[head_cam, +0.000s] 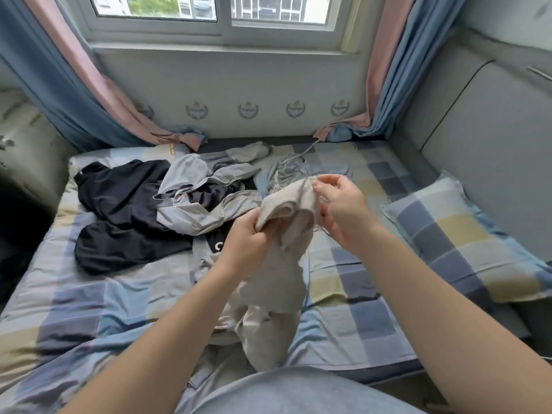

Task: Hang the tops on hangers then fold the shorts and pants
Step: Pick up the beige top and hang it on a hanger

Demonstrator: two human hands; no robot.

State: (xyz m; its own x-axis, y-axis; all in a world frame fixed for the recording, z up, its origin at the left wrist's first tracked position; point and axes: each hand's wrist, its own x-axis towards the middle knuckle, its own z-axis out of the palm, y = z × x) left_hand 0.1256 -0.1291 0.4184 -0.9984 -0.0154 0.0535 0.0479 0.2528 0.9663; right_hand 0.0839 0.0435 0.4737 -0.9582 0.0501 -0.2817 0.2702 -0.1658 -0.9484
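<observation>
Hands: two, bare, both on one beige garment (283, 264). The left hand (248, 240) has its fingers curled into a bunched fold of the cloth and clamps it. The right hand (343, 210) pinches the garment's upper edge between thumb and fingertips. The garment is held up above the bed (74, 309). Its lower part hangs down between the forearms, and the bottom end rests crumpled on the sheet close to the person.

Loose clothes on the bed, in a tangle; three told apart:
- one dark navy garment (125, 210), spread flat, left of the hands
- one grey garment (203, 204), lying partly over the navy one, just beside the left hand
- one pale blue-grey garment (286, 171) with thin cords, beyond the hands, toward the wall

A black band with a white letter shows under the grey one; I cannot tell which piece it belongs to.

Surface: a bed with a wrinkled sheet checked in blue, grey and yellow. One pillow (466, 234) in the same check lies at the right edge.

Room: one window (221, 25) above the far side. Two curtains, blue lined with pink: left curtain (74, 85) and right curtain (394, 70), their hems pooled on the bed. Four emblems (248, 110) in plain view on the wall below the sill. A grey padded panel (478, 130) stands on the right.
</observation>
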